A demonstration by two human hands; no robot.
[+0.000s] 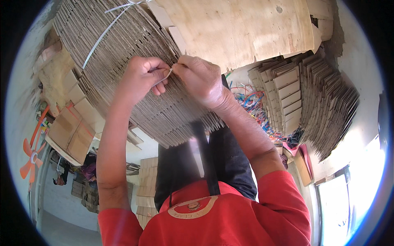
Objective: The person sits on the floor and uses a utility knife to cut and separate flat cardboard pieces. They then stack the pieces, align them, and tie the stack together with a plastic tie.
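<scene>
white plastic strap | thin, taut, pinched in my fingers | lies across cardboard stack | flat brown sheets, bundled edge-on, tilted, under strap

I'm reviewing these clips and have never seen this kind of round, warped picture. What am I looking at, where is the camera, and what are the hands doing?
The one picture comes from a wide fisheye camera worn on a person's head, looking down at their bare hands; straight edges bend near the rim. The left hand and right hand meet over a big stack of flattened cardboard sheets, both pinching a thin white strap that runs across it. A plywood board lies beside that stack. Further right stand a second cardboard stack and a tangle of coloured straps.
</scene>
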